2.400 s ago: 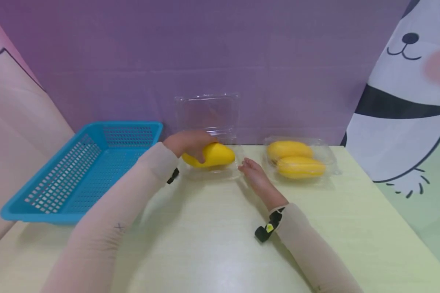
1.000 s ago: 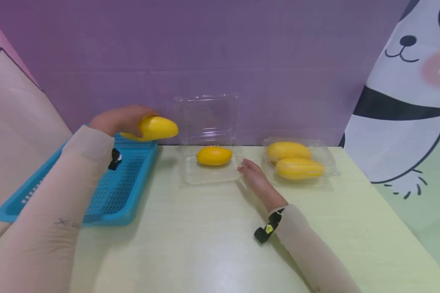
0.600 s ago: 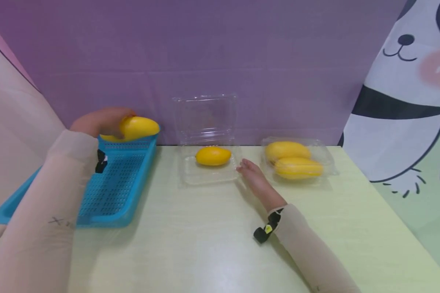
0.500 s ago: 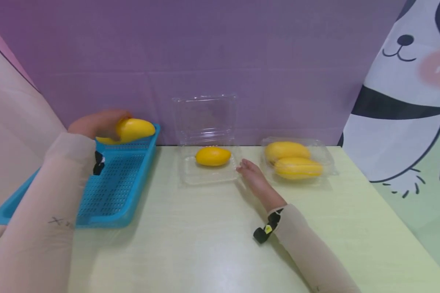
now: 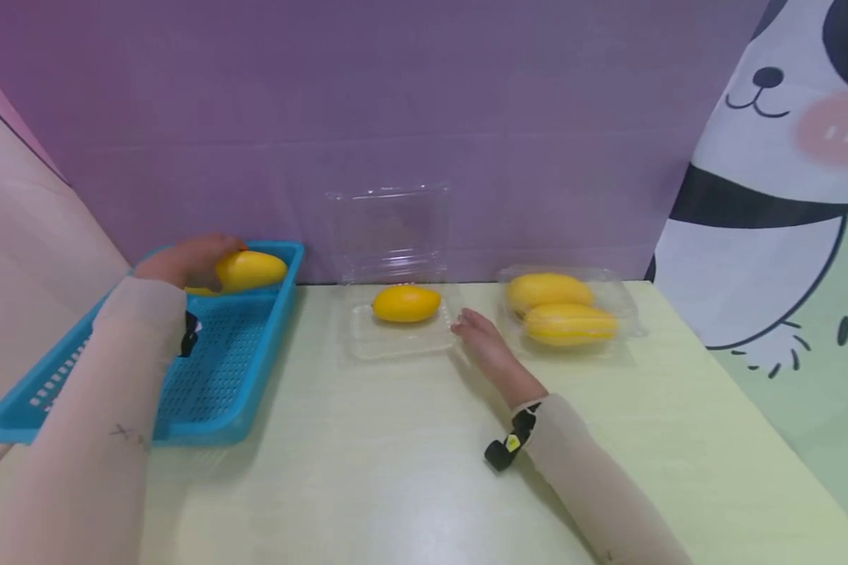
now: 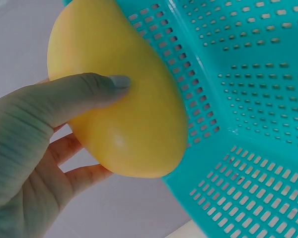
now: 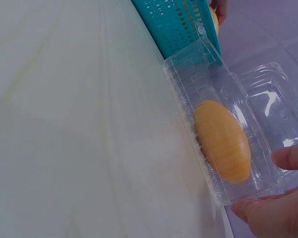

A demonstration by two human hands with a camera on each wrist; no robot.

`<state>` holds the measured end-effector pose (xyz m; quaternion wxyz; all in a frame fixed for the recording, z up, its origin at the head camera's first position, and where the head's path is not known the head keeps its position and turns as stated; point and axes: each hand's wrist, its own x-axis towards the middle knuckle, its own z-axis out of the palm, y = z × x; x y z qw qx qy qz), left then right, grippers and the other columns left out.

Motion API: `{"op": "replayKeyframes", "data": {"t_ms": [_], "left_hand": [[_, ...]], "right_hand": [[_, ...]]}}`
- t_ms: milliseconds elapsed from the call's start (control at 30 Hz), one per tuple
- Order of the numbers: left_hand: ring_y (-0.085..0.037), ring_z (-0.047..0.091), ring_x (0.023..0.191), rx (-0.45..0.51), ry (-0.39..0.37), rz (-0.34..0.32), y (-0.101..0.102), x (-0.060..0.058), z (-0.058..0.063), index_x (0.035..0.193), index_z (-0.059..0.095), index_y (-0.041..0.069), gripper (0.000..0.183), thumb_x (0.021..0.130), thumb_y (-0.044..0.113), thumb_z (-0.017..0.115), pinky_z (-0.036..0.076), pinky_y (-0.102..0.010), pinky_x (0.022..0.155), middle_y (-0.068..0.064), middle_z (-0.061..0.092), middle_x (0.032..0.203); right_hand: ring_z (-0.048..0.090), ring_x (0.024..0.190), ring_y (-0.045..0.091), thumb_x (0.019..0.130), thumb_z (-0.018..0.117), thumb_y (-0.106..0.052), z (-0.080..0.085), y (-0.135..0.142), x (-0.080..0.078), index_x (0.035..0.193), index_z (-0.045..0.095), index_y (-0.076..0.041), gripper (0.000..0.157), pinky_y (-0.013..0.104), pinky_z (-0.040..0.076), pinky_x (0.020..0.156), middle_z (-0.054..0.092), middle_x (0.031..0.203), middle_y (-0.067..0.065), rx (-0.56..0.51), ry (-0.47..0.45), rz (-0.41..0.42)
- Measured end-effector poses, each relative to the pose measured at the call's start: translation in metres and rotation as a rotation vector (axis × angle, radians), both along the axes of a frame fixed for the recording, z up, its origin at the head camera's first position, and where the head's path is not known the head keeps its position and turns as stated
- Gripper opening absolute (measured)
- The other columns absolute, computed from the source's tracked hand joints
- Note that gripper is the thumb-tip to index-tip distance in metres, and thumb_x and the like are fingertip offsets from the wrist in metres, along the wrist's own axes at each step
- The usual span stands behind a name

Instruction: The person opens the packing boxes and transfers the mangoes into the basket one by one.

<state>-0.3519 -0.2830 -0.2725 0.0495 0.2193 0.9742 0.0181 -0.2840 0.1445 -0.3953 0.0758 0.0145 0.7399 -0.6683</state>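
In the head view my left hand (image 5: pixel 187 261) grips a yellow mango (image 5: pixel 253 271) at the far end of the blue perforated basket (image 5: pixel 263 365). The left wrist view shows the thumb lying across the mango (image 6: pixel 134 119), with fingers behind it, against the basket's wall (image 6: pixel 176 79). A second mango (image 5: pixel 406 304) lies in a clear plastic clamshell box (image 5: pixel 396 339) whose lid stands raised at the back. Beside that box's right edge is my right hand (image 5: pixel 491 349). In the right wrist view its fingertips (image 7: pixel 241 208) are right at the box's end, thumb apart.
To the right of my right hand, a closed clear clamshell (image 5: pixel 625 314) contains two yellow mangoes (image 5: pixel 571 324). Everything stands on a pale table (image 5: pixel 367 455), with a purple backdrop (image 5: pixel 410 102) close behind and a printed panda panel (image 5: pixel 756 267) on the right.
My left hand has lifted one mango out of the open clamshell, carried it left and lowered it to the basket's far end. The right hand has stayed in place.
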Motion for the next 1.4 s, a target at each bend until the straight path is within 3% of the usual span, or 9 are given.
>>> {"op": "replayKeyframes", "data": {"t_ms": [200, 467, 833, 1100, 1400], "left_hand": [[-0.045, 0.047, 0.109, 0.037, -0.028, 0.037, 0.002, -0.003, -0.010, 0.132, 0.044, -0.003, 0.066, 0.072, -0.010, 0.070, 0.042, -0.065, 0.090, -0.028, 0.049, 0.125], [-0.044, 0.050, 0.106, -0.003, -0.028, 0.076, 0.002, -0.011, -0.028, 0.132, 0.044, 0.000, 0.065, 0.073, -0.008, 0.071, 0.043, -0.065, 0.090, -0.026, 0.052, 0.123], [-0.046, 0.050, 0.106, -0.022, -0.035, 0.063, -0.004, -0.010, -0.044, 0.132, 0.045, 0.001, 0.063, 0.075, -0.007, 0.070, 0.044, -0.064, 0.087, -0.025, 0.050, 0.124], [-0.048, 0.049, 0.108, -0.053, -0.048, 0.072, -0.003, -0.010, -0.047, 0.133, 0.042, 0.001, 0.065, 0.075, -0.007, 0.071, 0.044, -0.063, 0.088, -0.028, 0.048, 0.126], [-0.048, 0.050, 0.108, -0.064, -0.072, 0.077, -0.006, -0.013, -0.050, 0.133, 0.040, 0.002, 0.064, 0.077, -0.006, 0.069, 0.044, -0.062, 0.089, -0.029, 0.047, 0.128]], "right_hand": [[0.019, 0.143, 0.035, 0.096, 0.045, -0.008, -0.002, 0.000, 0.000, 0.147, 0.017, 0.007, 0.061, 0.045, 0.019, 0.119, 0.019, 0.153, 0.026, -0.029, 0.005, -0.007], [0.020, 0.143, 0.034, 0.095, 0.046, -0.010, 0.001, 0.001, 0.002, 0.147, 0.018, 0.007, 0.061, 0.044, 0.018, 0.119, 0.019, 0.154, 0.025, -0.022, 0.010, -0.015], [0.022, 0.143, 0.032, 0.095, 0.048, -0.012, -0.003, -0.003, 0.001, 0.148, 0.022, 0.002, 0.060, 0.043, 0.020, 0.119, 0.022, 0.154, 0.021, 0.003, -0.020, -0.030], [0.018, 0.144, 0.033, 0.096, 0.046, -0.012, 0.007, -0.003, 0.007, 0.147, 0.020, 0.006, 0.060, 0.043, 0.017, 0.120, 0.019, 0.155, 0.023, 0.003, -0.008, 0.005], [0.021, 0.143, 0.034, 0.095, 0.047, -0.009, -0.003, -0.003, 0.002, 0.146, 0.020, 0.007, 0.061, 0.043, 0.019, 0.119, 0.020, 0.154, 0.025, -0.019, 0.008, -0.001]]}}
